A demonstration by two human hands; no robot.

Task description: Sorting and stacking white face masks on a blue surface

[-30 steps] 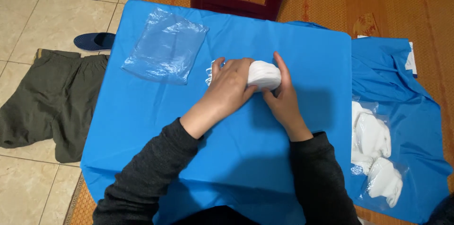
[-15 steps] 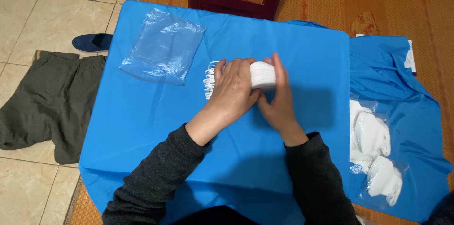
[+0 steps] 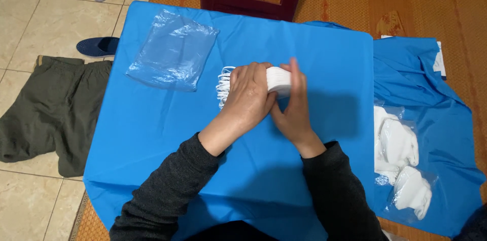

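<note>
Well to the left of the fingers, a clear plastic bag (image 3: 172,57) is laid flat and empty on the blue cloth (image 3: 152,139); nothing has been put into it yet, so bagging is judged to be not yet done. Farther left, beyond the cloth's edge, a pair of dark trousers (image 3: 45,114) and two blue shoes (image 3: 98,46) are seen on the tiled floor.

At the centre, a stack of white face masks (image 3: 278,80) is held on the cloth. The left hand (image 3: 248,96) is laid over the stack's left part, its fingers curled down and gripping it; a bunch of thin white ear loops (image 3: 223,83) is seen fanning out just beside those fingertips. The right hand (image 3: 294,106) is pressed against the stack's right side, fingers extended and close together, clasping it from that side. The stack is judged to be at the squaring-up stage. It appears as a compact, even white block, mostly covered by the hands.

Well to the right of the fingers, on a second blue sheet, filled bags of white masks (image 3: 403,162) are seen lying, so some packs are judged finished.
</note>
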